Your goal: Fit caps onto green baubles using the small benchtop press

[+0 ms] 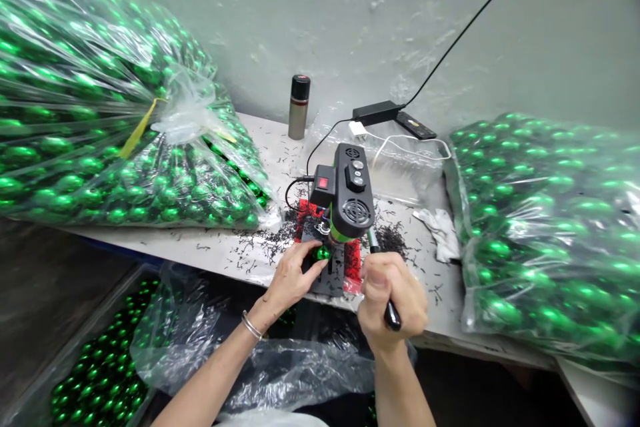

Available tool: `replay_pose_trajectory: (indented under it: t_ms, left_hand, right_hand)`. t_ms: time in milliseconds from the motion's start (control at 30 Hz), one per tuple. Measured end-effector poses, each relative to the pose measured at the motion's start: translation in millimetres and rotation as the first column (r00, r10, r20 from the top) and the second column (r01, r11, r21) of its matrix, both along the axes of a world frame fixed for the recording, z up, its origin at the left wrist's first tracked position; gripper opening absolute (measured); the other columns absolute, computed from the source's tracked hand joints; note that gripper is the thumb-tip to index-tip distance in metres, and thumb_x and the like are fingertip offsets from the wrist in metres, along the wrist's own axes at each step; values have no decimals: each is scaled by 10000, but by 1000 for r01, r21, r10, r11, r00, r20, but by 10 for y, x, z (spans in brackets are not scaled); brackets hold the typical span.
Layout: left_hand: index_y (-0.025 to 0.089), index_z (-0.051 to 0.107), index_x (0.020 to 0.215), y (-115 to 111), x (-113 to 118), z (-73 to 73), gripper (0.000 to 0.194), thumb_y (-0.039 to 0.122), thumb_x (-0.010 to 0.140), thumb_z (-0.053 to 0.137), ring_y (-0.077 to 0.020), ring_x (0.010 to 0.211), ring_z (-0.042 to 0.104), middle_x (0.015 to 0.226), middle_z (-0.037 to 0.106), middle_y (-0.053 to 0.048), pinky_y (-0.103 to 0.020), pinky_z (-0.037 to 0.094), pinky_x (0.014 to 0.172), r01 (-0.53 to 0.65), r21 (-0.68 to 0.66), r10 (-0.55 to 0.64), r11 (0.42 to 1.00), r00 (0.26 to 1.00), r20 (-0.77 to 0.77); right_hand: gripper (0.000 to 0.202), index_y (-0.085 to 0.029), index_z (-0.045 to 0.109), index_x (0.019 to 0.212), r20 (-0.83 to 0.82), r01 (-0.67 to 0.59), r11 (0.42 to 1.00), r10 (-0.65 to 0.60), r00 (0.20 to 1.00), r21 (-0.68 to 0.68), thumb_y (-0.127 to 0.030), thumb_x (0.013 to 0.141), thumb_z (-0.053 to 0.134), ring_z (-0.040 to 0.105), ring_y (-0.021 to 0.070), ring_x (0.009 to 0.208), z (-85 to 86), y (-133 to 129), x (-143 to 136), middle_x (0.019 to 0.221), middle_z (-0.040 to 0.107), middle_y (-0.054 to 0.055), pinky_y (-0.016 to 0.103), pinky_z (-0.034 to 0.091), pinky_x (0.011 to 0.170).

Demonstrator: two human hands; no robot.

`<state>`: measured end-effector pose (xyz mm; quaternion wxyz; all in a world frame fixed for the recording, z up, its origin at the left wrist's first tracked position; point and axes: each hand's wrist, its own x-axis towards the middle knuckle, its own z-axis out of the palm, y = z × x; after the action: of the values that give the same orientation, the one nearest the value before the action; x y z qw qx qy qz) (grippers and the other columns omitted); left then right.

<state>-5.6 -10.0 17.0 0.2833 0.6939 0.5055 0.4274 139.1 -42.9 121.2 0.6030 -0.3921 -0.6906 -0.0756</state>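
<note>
My left grip (293, 270) pinched a small shiny green ball (323, 253) between thumb and fingertips, the ball sitting at the very ends of them, just under the head of a small black drill press (354, 193) and over its dark slotted base (327, 283). My right grip (393, 293) was clenched in a fist around the black-ended lever (393, 315), whose metal rod ran up to the side of the machine; the lever's tip poked out below my fingers. My left forearm slanted in from the lower left, a silvery bracelet (251, 325) at the wrist, the hand turned inward to the ball. My right forearm rose more steeply from the lower right, thumb side facing me. Red material (353, 263) showed beneath the base, and dark shavings (393, 240) lay scattered around it on the pale bench (225, 260). Behind the machine lay a black power adapter (376, 112) and a white plug (357, 130), with a capped bottle (299, 110) standing near the wall. A crumpled white cloth (443, 233) lay to the right. A tied clear bag (125, 147) full of green balls bulged on the left, another full bag (550, 233) on the right, and more balls (105, 373) lay below the bench's front edge, beside loose clear plastic (295, 367).
</note>
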Motion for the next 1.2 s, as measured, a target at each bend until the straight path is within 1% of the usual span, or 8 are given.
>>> replay_pose_trajectory:
  t_ms: [167, 267, 400, 567, 700, 800, 1067, 1200]
  left_hand:
    - [198, 655, 1164, 14, -4, -62, 280, 347, 930, 618, -242, 974, 645, 1054, 733, -75, -442, 471, 942, -34, 125, 50, 992, 991, -125]
    - [189, 658, 1163, 38, 19, -77, 292, 367, 935, 621, -244, 1003, 652, 1098, 739, -85, -469, 424, 1014, -9, 180, 37, 984, 988, -153]
    - [189, 680, 1142, 72, 57, -108, 323, 420, 920, 639, -259, 1031, 660, 1101, 745, -94, -490, 419, 1037, -7, 211, 42, 977, 986, -163]
    - [186, 680, 1131, 79, 62, -133, 326, 431, 920, 637, -261, 1009, 669, 1081, 746, -99, -497, 448, 1017, -12, 235, 50, 972, 987, -155]
    - [172, 675, 1122, 72, 61, -126, 312, 406, 919, 642, -261, 991, 670, 1066, 745, -107, -495, 471, 999, -8, 257, 50, 966, 986, -158]
    - [174, 667, 1127, 69, 61, -127, 296, 384, 919, 643, -256, 980, 672, 1060, 745, -102, -496, 475, 1004, -2, 263, 46, 965, 986, -162]
    - [180, 661, 1130, 72, 69, -154, 275, 347, 911, 650, -259, 992, 668, 1054, 740, -100, -513, 468, 1021, -5, 253, 45, 968, 987, -152]
    - [177, 655, 1132, 73, 64, -141, 282, 351, 911, 653, -259, 995, 671, 1060, 740, -104, -524, 460, 1031, 7, 242, 31, 970, 987, -156]
  right_hand:
    - [240, -183, 462, 701, 9, -6, 1000, 6, 1000, -8, -82, 917, 492, 497, 92, 626, -23, -1, 5, 650, 515, -10, 251, 376, 577]
    - [240, -184, 462, 704, 8, -8, 1000, 8, 1000, -10, -84, 920, 490, 493, 94, 635, -45, -7, 3, 652, 509, -9, 255, 379, 586]
    - [237, -184, 463, 713, -5, -22, 1000, 22, 1000, -19, -94, 932, 475, 489, 97, 644, -106, -31, 4, 662, 509, -5, 259, 376, 589]
    - [242, -178, 474, 729, 49, -58, 998, 59, 997, -15, -149, 965, 429, 462, 103, 651, -353, -22, 46, 707, 540, 20, 275, 358, 586]
    - [266, -183, 477, 730, 122, -48, 993, 34, 992, 111, -180, 981, 386, 472, 118, 671, -616, 45, 80, 726, 553, 31, 299, 403, 623]
    - [276, -191, 473, 729, 124, -22, 989, 3, 992, 147, -175, 981, 360, 481, 115, 671, -735, 71, 90, 711, 536, 15, 314, 455, 683]
    - [298, -194, 462, 710, 69, 19, 989, -29, 997, 150, -185, 985, 348, 507, 111, 664, -797, 63, 51, 710, 555, 9, 314, 477, 699]
    - [323, -197, 447, 705, 31, 17, 983, -24, 999, 185, -201, 1003, 322, 531, 105, 647, -814, 118, 15, 676, 529, -4, 283, 455, 638]
